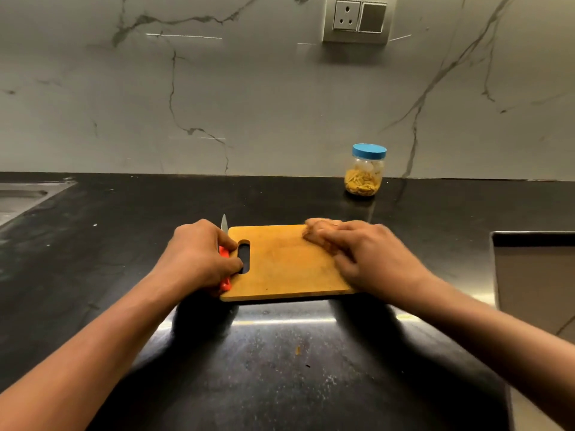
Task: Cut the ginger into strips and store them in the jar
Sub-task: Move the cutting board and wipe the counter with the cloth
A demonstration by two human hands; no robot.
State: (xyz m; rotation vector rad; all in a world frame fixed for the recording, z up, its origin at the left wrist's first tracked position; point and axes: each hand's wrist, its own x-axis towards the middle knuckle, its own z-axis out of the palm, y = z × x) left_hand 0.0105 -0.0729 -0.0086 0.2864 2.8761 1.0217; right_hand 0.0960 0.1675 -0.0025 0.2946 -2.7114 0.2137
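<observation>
The marble wall fills the upper half, and the dark table runs below it, with the corner of a sink cut off at the left edge. At the right edge there is a pale, boxy shape that is cropped too much to identify.

A wooden cutting board lies in the middle of the table, and its surface looks bare, with no ginger on it. The left hand curls over the orange handle of a knife that lies just beside the board's left edge, blade pointing away. Its fingertips reach the slot in the board, so it may be gripping both together. The right hand lies over the board's far right corner. It is smeared by motion, so I cannot tell whether the fingers press flat or grip the edge, or whether anything sits under them.

The jar stands back by the wall, well apart from the board, with its blue lid on and yellowish strips filling roughly the lower half.

I judge the cutting and storing to be essentially done — what remains looks like clearing the board and knife. One small scrap lies on the table nearer the person, possibly ginger, though it is too small to be sure.
</observation>
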